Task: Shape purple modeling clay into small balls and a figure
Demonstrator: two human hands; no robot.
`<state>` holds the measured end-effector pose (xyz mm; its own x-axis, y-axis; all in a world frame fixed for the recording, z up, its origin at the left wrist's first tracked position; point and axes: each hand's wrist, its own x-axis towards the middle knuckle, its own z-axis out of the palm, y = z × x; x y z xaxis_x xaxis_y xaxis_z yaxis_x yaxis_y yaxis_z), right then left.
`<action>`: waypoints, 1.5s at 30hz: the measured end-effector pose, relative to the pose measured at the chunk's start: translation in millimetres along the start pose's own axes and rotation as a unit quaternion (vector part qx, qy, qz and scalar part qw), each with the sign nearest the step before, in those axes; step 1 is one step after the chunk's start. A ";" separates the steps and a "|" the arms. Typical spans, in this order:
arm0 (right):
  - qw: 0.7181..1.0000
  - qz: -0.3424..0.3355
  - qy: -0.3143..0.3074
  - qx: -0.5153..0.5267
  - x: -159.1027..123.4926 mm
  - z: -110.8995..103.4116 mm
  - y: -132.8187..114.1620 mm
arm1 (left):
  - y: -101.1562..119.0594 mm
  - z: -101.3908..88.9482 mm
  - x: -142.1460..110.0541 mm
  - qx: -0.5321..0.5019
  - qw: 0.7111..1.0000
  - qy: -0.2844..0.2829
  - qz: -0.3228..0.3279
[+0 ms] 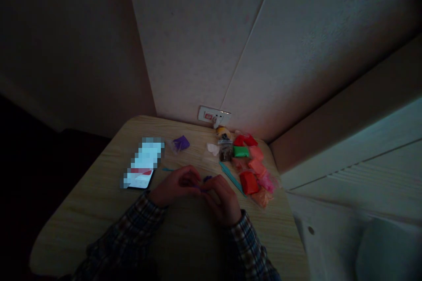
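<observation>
My left hand (180, 185) and my right hand (221, 196) meet near the middle of the table, fingertips pinched together. Between them is a small piece of purple clay (199, 188), mostly covered by the fingers. Just beyond the fingertips shows a darker purple lump (207, 178); whether it touches the hands I cannot tell. A packet of purple clay (181, 142) in clear film lies farther back. Close to my right hand rests a teal modelling tool (232, 178). Another thin teal tool (168, 169) is partly hidden behind my left hand.
A lit phone (143, 163) lies at the left of the wooden table (82, 197). Several clay packets, including a green one (241, 152) and a red one (249, 182), crowd the right side. A white piece (212, 149) sits near the wall socket (214, 116).
</observation>
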<state>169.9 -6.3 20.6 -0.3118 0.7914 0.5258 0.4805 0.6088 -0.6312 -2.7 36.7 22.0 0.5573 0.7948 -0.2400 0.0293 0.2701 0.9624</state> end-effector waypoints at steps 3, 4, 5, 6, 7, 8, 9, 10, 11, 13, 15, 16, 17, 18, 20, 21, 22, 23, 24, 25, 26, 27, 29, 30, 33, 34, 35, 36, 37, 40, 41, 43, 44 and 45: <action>1.000 0.002 -0.001 0.003 0.1 -0.5 -1.2 | 2.2 0.6 -0.3 0.004 1.000 -0.002 0.006; 1.000 0.002 -0.002 0.003 0.2 -0.2 -1.6 | 3.1 1.0 -0.6 0.006 1.000 -0.005 0.010; 1.000 0.001 -0.002 0.002 0.2 0.2 -1.8 | 4.0 1.4 -0.9 0.009 1.000 -0.010 0.015; 1.000 0.000 0.001 0.000 0.1 0.8 -2.0 | 4.8 1.7 -1.4 0.014 1.000 -0.017 0.022; 1.000 0.000 0.006 -0.002 0.0 1.4 -2.0 | 5.3 1.8 -1.8 0.019 0.999 -0.024 0.029; 1.000 0.002 0.011 -0.004 -0.1 1.9 -1.9 | 5.6 1.8 -2.3 0.023 0.999 -0.028 0.038; 1.000 0.004 0.017 -0.005 -0.4 2.2 -1.6 | 5.5 1.5 -2.7 0.026 0.998 -0.029 0.046; 1.000 0.008 0.022 -0.006 -0.7 2.2 -1.2 | 5.0 1.0 -3.0 0.029 0.998 -0.028 0.051; 1.000 0.012 0.027 -0.007 -1.0 2.0 -0.8 | 4.2 0.3 -3.2 0.031 0.998 -0.024 0.054; 0.999 0.021 0.030 -0.006 -1.2 0.8 -0.1 | 1.9 -1.3 -2.9 0.035 0.998 -0.013 0.058; 0.999 0.023 0.025 -0.006 -1.0 -0.8 0.1 | -0.3 -2.8 -2.2 0.044 0.997 -0.002 0.063; 1.000 0.021 0.021 -0.005 -0.7 -1.5 0.1 | -1.1 -3.3 -1.7 0.050 0.997 0.001 0.065; 1.000 0.017 0.019 -0.004 -0.3 -2.0 0.0 | -1.6 -3.6 -1.3 0.056 0.996 0.003 0.066; 1.000 0.015 0.018 -0.005 0.0 -2.4 0.0 | -1.8 -3.8 -0.8 0.064 0.996 0.004 0.066; 1.000 0.014 0.021 -0.009 0.4 -2.5 0.1 | -1.4 -3.6 -0.1 0.075 0.995 0.004 0.060; 1.000 0.016 0.024 -0.012 0.4 -2.2 0.3 | -0.9 -3.3 0.1 0.077 0.995 0.005 0.056; 0.999 0.018 0.026 -0.014 0.1 -1.8 0.7 | -0.4 -3.1 0.3 0.078 0.996 0.006 0.053; 0.999 0.019 0.028 -0.014 -0.4 -1.2 1.2 | 0.1 -2.8 0.3 0.076 0.996 0.008 0.049; 0.999 0.022 0.028 -0.012 -1.1 -0.4 1.9 | 0.5 -2.6 0.2 0.075 0.996 0.011 0.046; 0.999 0.027 0.028 -0.008 -2.1 0.6 2.6 | 1.0 -2.4 0.1 0.073 0.996 0.013 0.043; 0.999 0.036 0.029 -0.002 -3.2 1.8 3.4 | 1.3 -2.3 -0.1 0.071 0.997 0.015 0.041; 0.999 0.045 0.031 0.004 -4.3 3.1 4.2 | 1.7 -2.3 -0.2 0.069 0.997 0.016 0.041; 0.997 0.063 0.038 0.017 -6.3 5.5 5.5 | 2.4 -2.1 -0.3 0.064 0.997 0.013 0.043; 0.997 0.068 0.040 0.021 -6.9 6.3 5.8 | 2.7 -1.8 -0.3 0.062 0.997 0.012 0.046; 0.997 0.067 0.030 0.020 -6.9 6.5 5.6 | 2.9 -0.1 0.1 0.062 0.997 0.014 0.052; 0.998 0.060 0.026 0.016 -6.4 6.0 5.2 | 2.6 0.7 0.4 0.062 0.997 0.017 0.053; 0.998 0.052 0.024 0.010 -5.8 5.2 4.9 | 2.0 1.5 0.6 0.061 0.997 0.018 0.052; 0.999 0.045 0.023 0.004 -5.1 4.3 4.5 | 1.0 2.2 0.9 0.059 0.997 0.016 0.051; 0.999 0.037 0.024 -0.002 -4.5 3.5 4.1 | -0.1 2.7 1.2 0.054 0.997 0.015 0.047; 0.999 0.020 0.027 -0.014 -3.0 1.9 3.1 | -3.9 2.8 1.9 0.042 0.998 0.007 0.039; 0.999 0.016 0.028 -0.015 -2.6 1.6 2.7 | -4.9 2.5 2.0 0.046 0.998 0.005 0.038; 0.999 0.006 0.029 -0.015 -1.8 1.3 1.9 | -5.8 1.8 1.8 0.063 0.997 0.007 0.041; 0.999 0.003 0.029 -0.015 -1.5 1.2 1.6 | -5.7 1.6 1.7 0.072 0.996 0.008 0.043; 0.999 -0.001 0.028 -0.016 -1.3 1.1 1.2 | -5.3 1.5 1.5 0.080 0.996 0.010 0.045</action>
<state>169.9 -6.5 18.6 -0.2658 0.7855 0.5588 0.5060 0.6071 -0.6127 -0.8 35.7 16.7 0.5463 0.8234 -0.1534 0.1127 0.1092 0.9876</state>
